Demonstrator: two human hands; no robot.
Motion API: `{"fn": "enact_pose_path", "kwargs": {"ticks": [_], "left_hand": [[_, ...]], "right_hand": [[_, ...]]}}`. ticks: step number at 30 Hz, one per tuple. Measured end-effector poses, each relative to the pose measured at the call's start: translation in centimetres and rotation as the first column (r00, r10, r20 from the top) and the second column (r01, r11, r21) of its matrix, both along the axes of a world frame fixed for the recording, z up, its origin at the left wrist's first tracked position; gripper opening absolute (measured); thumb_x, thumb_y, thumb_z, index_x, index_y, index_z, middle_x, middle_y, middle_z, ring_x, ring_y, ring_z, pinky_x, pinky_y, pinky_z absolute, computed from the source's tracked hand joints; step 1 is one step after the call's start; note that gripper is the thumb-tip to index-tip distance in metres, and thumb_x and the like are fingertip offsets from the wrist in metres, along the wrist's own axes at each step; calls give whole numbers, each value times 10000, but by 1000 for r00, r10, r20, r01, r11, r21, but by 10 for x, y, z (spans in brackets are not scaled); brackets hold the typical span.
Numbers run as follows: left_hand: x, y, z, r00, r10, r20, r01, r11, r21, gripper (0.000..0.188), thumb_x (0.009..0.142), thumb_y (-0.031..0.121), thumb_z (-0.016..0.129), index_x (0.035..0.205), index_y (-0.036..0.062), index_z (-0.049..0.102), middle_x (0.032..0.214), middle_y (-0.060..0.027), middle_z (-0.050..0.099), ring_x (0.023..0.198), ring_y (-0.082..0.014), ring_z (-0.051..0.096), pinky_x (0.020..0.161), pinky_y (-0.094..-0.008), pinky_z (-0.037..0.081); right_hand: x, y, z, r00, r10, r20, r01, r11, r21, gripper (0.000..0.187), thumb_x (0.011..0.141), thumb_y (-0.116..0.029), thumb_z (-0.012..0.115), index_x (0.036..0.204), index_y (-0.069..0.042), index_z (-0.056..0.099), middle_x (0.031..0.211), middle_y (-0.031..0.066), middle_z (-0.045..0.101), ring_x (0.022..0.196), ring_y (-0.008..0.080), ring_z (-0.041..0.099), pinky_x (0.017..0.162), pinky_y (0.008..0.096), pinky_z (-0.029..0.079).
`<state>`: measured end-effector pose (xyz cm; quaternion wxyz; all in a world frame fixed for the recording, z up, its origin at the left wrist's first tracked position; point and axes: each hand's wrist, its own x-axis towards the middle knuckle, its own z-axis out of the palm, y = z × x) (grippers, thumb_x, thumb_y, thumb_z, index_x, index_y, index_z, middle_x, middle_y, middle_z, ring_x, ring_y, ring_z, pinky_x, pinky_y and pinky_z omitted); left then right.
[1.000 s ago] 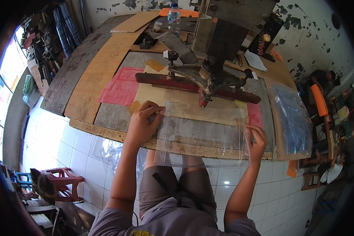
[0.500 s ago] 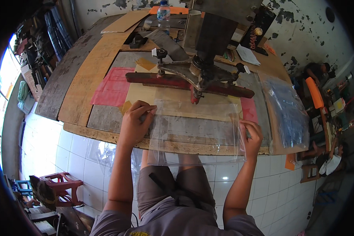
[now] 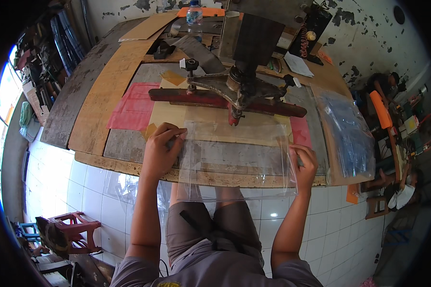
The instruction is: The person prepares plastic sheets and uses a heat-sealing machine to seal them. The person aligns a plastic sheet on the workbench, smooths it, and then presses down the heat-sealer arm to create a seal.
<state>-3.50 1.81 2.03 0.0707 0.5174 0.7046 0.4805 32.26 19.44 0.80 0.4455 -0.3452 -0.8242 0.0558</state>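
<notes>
A clear plastic sheet [image 3: 237,165] stretches between my hands, its near edge hanging past the front of the worktable [image 3: 122,138]. My left hand [image 3: 164,149] pinches its left side with thumb and forefinger. At the right side, the fingers of my right hand [image 3: 303,165] are closed on the sheet's edge. The sheet's far part lies over a pale yellow board [image 3: 167,114], just in front of a press head [image 3: 244,88] with a long dark red bar [image 3: 277,107]. Pink patches [image 3: 131,106] show at both ends of the board.
A stack of clear plastic sheets [image 3: 347,136] lies at the table's right. Behind the press are a water bottle [image 3: 194,18], brown cardboard [image 3: 148,26] and white paper [image 3: 298,65]. More clear plastic [image 3: 129,187] hangs below the front edge. A red stool [image 3: 76,229] stands lower left; another person [image 3: 383,88] sits far right.
The whole view has shifted slightly to the left. Both hands keep their pinch on the plastic sheet, which stays in nearly the same place over the table.
</notes>
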Motion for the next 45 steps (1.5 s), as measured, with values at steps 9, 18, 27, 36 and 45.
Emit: {"fn": "enact_pose_path", "kwargs": {"ticks": [9,18,27,36,45], "left_hand": [[1,0,3,1000,8,14,-8,1000,-16,176,972,80,691,1097,0,785,1001,-103,698,901,-215,691,809,-329,540],[2,1,3,1000,8,23,-7,1000,-21,174,975,85,693,1099,3,784,998,-100,699,892,-214,690,806,-329,539],[1,1,3,1000,6,23,-5,1000,-20,179,977,90,697,1101,-6,783,1009,-101,697,898,-209,688,813,-328,541],[2,0,4,1000,2,27,-2,1000,-17,183,980,92,692,1103,-11,781,1010,-105,695,909,-211,691,820,-328,542],[2,1,3,1000,6,17,-6,1000,-17,186,978,111,704,1100,-5,784,1006,-102,696,900,-205,689,817,-324,537]], "right_hand": [[0,0,1,1000,-5,2,5,1000,5,65,916,-48,752,946,9,765,1006,73,764,912,262,687,825,380,515],[1,0,2,1000,-4,4,4,1000,8,73,921,-58,749,945,9,765,1001,72,765,903,258,687,818,380,513],[1,1,1,1000,3,0,-3,1000,21,77,926,-59,744,955,8,769,989,73,769,910,253,707,840,382,510],[2,2,0,1000,3,2,-3,1000,16,68,912,-42,740,951,8,764,989,76,769,917,257,710,857,381,507],[1,1,0,1000,-1,1,1,1000,10,67,916,-43,739,960,-3,768,993,73,766,905,258,698,841,383,508]]}}
